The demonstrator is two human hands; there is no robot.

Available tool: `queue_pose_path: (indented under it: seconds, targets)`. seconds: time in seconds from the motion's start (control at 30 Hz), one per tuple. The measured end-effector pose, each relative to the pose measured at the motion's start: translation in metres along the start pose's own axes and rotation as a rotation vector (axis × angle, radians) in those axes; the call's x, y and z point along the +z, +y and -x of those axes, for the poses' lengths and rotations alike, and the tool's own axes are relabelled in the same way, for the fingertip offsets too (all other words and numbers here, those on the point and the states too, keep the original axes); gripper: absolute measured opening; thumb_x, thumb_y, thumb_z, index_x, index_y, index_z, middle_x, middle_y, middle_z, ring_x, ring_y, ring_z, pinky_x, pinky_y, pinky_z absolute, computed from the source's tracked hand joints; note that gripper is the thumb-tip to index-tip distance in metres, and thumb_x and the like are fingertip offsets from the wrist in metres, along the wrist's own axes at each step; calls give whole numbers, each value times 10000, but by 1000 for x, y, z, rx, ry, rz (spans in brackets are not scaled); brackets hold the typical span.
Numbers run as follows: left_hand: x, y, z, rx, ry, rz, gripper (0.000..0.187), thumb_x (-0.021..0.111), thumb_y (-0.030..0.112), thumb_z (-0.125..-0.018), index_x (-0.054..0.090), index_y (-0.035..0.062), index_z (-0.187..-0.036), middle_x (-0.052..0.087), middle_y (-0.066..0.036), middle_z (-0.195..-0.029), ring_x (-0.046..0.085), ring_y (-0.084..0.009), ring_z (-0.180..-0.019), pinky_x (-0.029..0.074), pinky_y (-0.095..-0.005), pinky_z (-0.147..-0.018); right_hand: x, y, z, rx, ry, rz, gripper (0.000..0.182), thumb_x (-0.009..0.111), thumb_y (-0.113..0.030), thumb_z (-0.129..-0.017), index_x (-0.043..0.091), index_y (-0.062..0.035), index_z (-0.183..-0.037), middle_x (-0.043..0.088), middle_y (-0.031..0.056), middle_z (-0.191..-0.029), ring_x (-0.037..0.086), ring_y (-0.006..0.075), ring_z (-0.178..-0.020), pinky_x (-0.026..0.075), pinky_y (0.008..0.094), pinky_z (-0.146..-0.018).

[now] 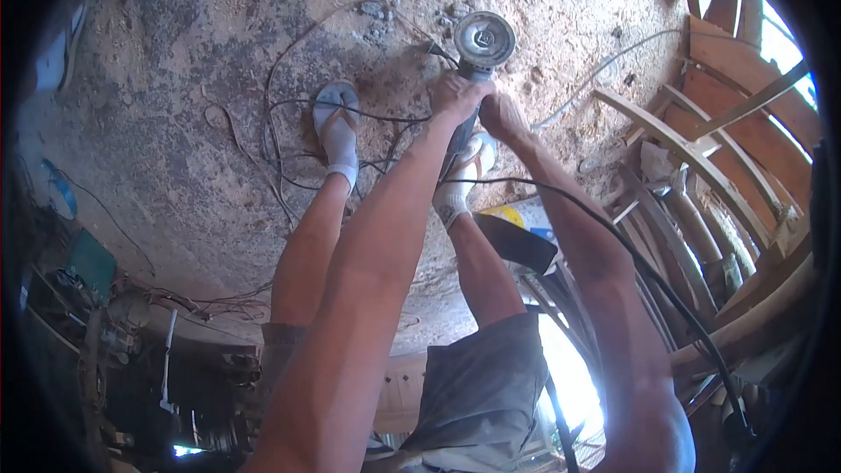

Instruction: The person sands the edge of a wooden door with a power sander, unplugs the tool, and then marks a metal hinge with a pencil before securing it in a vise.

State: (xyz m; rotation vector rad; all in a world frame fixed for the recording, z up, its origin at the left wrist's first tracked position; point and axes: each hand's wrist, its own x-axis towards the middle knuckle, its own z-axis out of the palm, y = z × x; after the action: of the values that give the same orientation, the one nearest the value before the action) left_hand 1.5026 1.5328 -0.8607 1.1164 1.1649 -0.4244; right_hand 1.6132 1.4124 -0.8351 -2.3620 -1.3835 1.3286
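The angle grinder point(475, 73) was held above the dusty floor point(206, 114), near the right foot, its long axis running away from the body. Its round, grey, worn-looking disc point(485, 38) lay just beyond the fingers, face up. The left hand point(455, 98) had its fingers wrapped around the body behind the disc; the right hand point(503, 116), about as near, touched the other side, its finger closure hidden. Dark cable point(574, 196) trailed past the right forearm.

Glare at right, dark fisheye-curved edges.
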Motion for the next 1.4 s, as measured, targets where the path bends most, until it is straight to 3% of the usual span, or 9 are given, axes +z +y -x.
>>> queue_pose_path:
  seconds: [0.07, 0.2, 0.27, 0.33, 0.6, 0.97, 1.07, 1.23, 1.4]
  targets:
    - [-3, 3, 5, -3, 94, 78, 639, 762, 607, -694, 799, 59, -1020, 783, -152, -1061, 731, -275, -942, 572, -395, -828, -16, 1, -11, -138, 83, 30, 244, 604, -232, -1006, 656, 2, -1057, 714, 287, -890, 704, 486, -835, 539, 568, -709]
    - [12, -26, 15, 41, 27, 340, 528, 811, 516, -716, 787, 94, -1033, 782, -82, -1041, 716, -203, -914, 562, -354, -812, -48, -9, 2, 383, 105, -80, 399, 628, -379, -1036, 627, 19, -1054, 727, 257, -931, 721, 422, -823, 550, 520, -762]
    - [3, -23, 23, 58, 103, 353, 531, 834, 486, -707, 772, 119, -1086, 784, -81, -1036, 727, -220, -874, 569, -351, -784, -74, -6, 0, 608, 135, -272, 536, 647, -381, -1025, 558, 70, -1300, 673, 285, -1185, 675, 406, -1061, 527, 543, -913]
    - [-23, -3, 59, 1, 58, 428, 475, 824, 418, -759, 758, 93, -1099, 774, -70, -1034, 711, -178, -897, 556, -332, -786, -63, 26, 16, 338, 576, 526, 735, 657, -378, -1013, 403, 132, -1477, 552, 349, -1366, 553, 439, -1273, 464, 548, -1048]
    - [-84, -11, 156, -156, -209, 953, 493, 759, 337, -856, 688, 15, -1222, 763, -108, -1082, 727, -201, -979, 573, -345, -881, -38, -74, 71, 677, -68, -1153, 484, 688, -376, -1011, 678, 75, -1188, 738, 144, -974, 725, 256, -896, 595, 398, -807]
    - [-115, -23, 202, -112, 89, 990, 643, 761, 343, -862, 522, -11, -1343, 663, -137, -1192, 709, -279, -1100, 620, -431, -823, -11, -111, 96, 675, -121, -1616, 649, 649, -145, -984, 415, -8, -1574, 612, 213, -1420, 684, 316, -1220, 596, 410, -967]
    - [-134, -21, 222, -125, 124, 1019, 599, 750, 279, -858, 542, -15, -1336, 714, -135, -1144, 734, -244, -950, 597, -350, -818, -4, -99, 100, 587, -240, -1239, 652, 656, -200, -1006, 413, 2, -1577, 627, 205, -1420, 683, 317, -1217, 577, 399, -973]
    - [-163, -20, 255, -168, -154, 1017, 564, 727, 327, -863, 566, 17, -1306, 715, -154, -1142, 733, -232, -896, 631, -390, -691, -17, -157, 72, 494, -488, -1176, 598, 605, -475, -1064, 645, 41, -1364, 703, 208, -1310, 716, 273, -1102, 545, 428, -1006]
    - [-139, -24, 232, -257, -232, 1011, 529, 725, 331, -869, 563, 30, -1273, 736, -179, -1123, 733, -257, -891, 646, -413, -730, -18, -181, 49, 536, -368, -1499, 367, 628, -270, -1065, 675, 69, -1199, 739, 179, -1091, 737, 285, -1004, 580, 405, -940]
